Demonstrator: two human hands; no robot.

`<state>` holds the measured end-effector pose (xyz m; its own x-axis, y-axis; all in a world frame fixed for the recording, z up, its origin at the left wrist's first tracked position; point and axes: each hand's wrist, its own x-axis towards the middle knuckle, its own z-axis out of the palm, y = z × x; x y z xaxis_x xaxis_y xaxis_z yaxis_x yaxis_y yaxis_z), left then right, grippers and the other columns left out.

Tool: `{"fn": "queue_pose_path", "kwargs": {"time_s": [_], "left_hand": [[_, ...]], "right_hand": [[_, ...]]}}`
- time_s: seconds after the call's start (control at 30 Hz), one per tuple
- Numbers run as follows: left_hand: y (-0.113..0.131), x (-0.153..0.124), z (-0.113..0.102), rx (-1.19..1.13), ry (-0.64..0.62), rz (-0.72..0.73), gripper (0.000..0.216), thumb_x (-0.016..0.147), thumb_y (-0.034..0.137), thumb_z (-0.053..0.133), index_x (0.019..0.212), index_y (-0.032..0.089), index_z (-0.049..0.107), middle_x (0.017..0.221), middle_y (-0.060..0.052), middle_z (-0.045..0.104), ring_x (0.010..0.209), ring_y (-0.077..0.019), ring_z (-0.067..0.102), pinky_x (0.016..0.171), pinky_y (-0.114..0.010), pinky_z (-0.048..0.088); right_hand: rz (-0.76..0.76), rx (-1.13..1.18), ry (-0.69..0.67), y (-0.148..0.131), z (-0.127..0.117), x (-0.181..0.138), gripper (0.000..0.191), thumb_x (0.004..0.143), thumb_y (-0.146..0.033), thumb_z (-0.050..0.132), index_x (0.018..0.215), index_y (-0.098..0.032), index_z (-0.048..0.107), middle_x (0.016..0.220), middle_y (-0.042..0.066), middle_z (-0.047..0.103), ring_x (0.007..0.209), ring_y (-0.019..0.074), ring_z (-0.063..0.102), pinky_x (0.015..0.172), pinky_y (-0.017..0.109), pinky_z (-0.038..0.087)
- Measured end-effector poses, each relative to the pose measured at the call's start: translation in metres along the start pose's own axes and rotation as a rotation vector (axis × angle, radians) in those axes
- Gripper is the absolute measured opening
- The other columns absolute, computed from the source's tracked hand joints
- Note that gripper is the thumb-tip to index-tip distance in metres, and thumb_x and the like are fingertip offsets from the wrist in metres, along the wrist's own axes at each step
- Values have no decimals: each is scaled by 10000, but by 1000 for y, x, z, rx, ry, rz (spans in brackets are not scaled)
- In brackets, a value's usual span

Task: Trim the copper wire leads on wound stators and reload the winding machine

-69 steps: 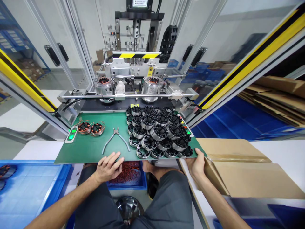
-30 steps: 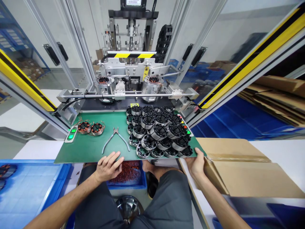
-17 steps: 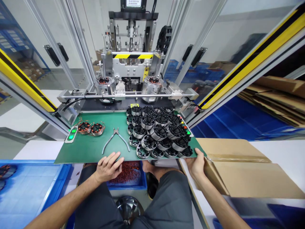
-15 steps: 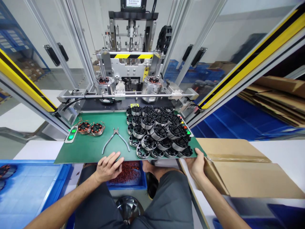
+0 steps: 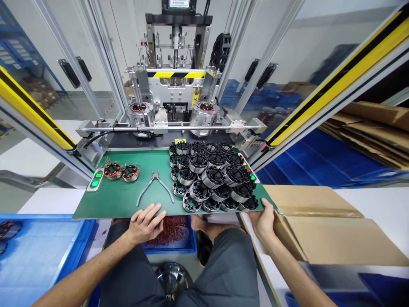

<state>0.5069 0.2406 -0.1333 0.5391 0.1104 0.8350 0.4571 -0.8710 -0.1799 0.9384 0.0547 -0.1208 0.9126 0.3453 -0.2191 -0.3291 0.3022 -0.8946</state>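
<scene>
My left hand (image 5: 147,224) lies over the front edge of the green tabletop (image 5: 108,200), its fingers stretched out and holding nothing. Just beyond its fingertips, pliers (image 5: 155,177) with pale blue handles lie spread apart. At the tabletop's right front corner, my right hand (image 5: 263,217) grips the edge; some of its fingers are hidden below. Beside that hand stand several rows of stator cores (image 5: 213,177), black and silver rings, some stacked. Two wound stators (image 5: 129,172) with copper wires sit at the left.
Behind the tabletop, a winding machine holds stators in its left fixture (image 5: 140,113) and right fixture (image 5: 205,115). Green-lit buttons (image 5: 95,180) are at the left. A cardboard box (image 5: 338,238) stands right, a blue tray (image 5: 86,230) left. Below is a blue bin (image 5: 191,243) with reddish scraps.
</scene>
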Motion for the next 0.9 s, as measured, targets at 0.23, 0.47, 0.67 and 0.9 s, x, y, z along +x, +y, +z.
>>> {"fn": "queue_pose_path", "kwargs": {"time_s": [0.23, 0.47, 0.67, 0.9], "left_hand": [[-1, -7, 2, 11, -15, 5, 558, 945, 344, 904, 1487, 436, 806, 1445, 23, 892, 1560, -226, 699, 1408, -398, 333], [0, 0, 0, 1, 2, -5, 371, 1026, 347, 832, 1396, 362, 835, 1251, 0, 933, 1407, -185, 747, 1421, -356, 312], [0, -1, 0, 14, -7, -5, 362, 1018, 361, 844, 1379, 384, 846, 1287, 3, 929, 1342, -204, 782, 1403, -369, 333], [-1, -6, 1, 9, -16, 1, 470, 977, 353, 881, 1443, 386, 822, 1359, 2, 916, 1548, -204, 697, 1421, -377, 319]], "right_hand": [[-4, 7, -10, -1, -1, 1, 491, 774, -590, 831, 1150, -274, 819, 1246, 64, 901, 1402, 325, 773, 1109, 435, 722], [-2, 7, 23, -2, 1, -2, 465, 771, -580, 819, 1128, -281, 829, 1254, 35, 906, 1414, 313, 771, 1112, 413, 715], [5, -4, 28, -2, 0, -1, 463, 771, -587, 814, 1118, -281, 827, 1283, 44, 901, 1394, 325, 778, 1096, 444, 724], [9, -29, 7, 1, -4, 3, 524, 747, -640, 827, 1137, -290, 816, 1240, 35, 899, 1408, 321, 761, 1077, 441, 725]]}}
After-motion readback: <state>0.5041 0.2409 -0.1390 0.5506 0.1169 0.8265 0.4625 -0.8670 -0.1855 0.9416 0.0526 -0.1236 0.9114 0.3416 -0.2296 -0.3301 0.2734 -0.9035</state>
